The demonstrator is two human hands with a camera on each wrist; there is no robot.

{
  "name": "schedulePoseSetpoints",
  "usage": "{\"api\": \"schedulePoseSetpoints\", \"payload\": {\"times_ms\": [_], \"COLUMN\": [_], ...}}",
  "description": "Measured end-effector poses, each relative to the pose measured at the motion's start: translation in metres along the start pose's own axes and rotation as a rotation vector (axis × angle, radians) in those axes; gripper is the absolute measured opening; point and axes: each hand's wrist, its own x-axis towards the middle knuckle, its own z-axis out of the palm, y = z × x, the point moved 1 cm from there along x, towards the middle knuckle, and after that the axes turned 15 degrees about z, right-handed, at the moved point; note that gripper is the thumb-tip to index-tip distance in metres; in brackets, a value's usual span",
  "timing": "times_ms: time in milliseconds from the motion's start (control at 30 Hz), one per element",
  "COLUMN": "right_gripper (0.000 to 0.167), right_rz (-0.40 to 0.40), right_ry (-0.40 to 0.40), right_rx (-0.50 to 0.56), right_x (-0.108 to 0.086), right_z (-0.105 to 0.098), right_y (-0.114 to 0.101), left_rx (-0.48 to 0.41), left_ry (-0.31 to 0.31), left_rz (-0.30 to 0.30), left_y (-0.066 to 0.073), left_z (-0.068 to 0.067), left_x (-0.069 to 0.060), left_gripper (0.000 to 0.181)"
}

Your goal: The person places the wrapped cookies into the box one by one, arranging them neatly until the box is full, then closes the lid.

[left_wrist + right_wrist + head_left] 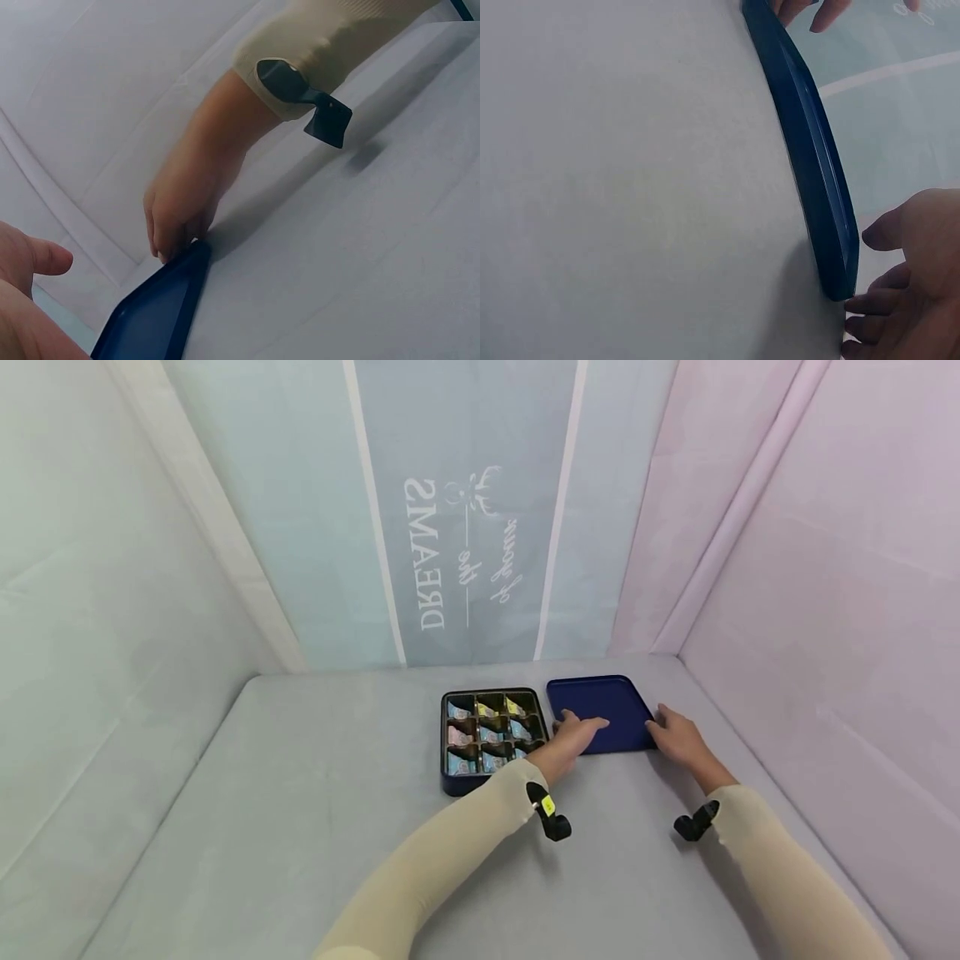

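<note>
A dark blue shallow rectangular lid lies on the covered table with its raised rim facing up. Against its left edge is my left hand, the thumb stretched out over the lid and the other fingers partly hidden. At the lid's right edge, my right hand touches the near corner with its fingertips; in the right wrist view the thumb stands slightly apart from the rim. Left of the lid stands a dark square box, divided into compartments with small wrapped packets in pink, blue and yellow; my left forearm partly covers its near right corner.
A pale grey cloth covers the table. Fabric walls rise close on the right, on the left and behind, where the back panel carries mirrored lettering. Black camera mounts sit on both wrists.
</note>
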Motion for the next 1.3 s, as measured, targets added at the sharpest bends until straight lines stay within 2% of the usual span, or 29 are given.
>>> {"api": "schedulePoseSetpoints", "payload": {"times_ms": [400,700,900,1067,1233,1300], "right_gripper": [0.058,0.050,0.045,0.047,0.044,0.043], "right_rz": [-0.055,-0.097,-0.078,-0.075,-0.033,-0.001], "right_ry": [0.008,0.051,0.141,0.185,0.206,0.186], "right_rx": [-0.024,-0.011,0.038,0.085,0.116,0.158], "right_x": [0.005,0.003,0.001,0.002,0.001,-0.002], "right_z": [0.000,-0.001,-0.002,-0.001,-0.004,-0.007], "right_y": [-0.001,-0.001,0.003,0.001,0.002,0.002], "left_rx": [0.026,-0.054,-0.108,-0.140,-0.145,-0.148], "left_ry": [-0.016,-0.009,0.014,0.025,-0.014,-0.029], "left_rz": [-0.004,0.005,0.033,0.031,0.037,0.039], "left_y": [0.004,0.006,0.008,0.011,0.015,0.018], "left_z": [-0.002,-0.003,-0.004,-0.008,-0.011,-0.012], "left_x": [0.001,-0.002,-0.006,-0.011,-0.017,-0.021], "left_gripper": [0.095,0.093,0.090,0.090,0.089,0.088]}}
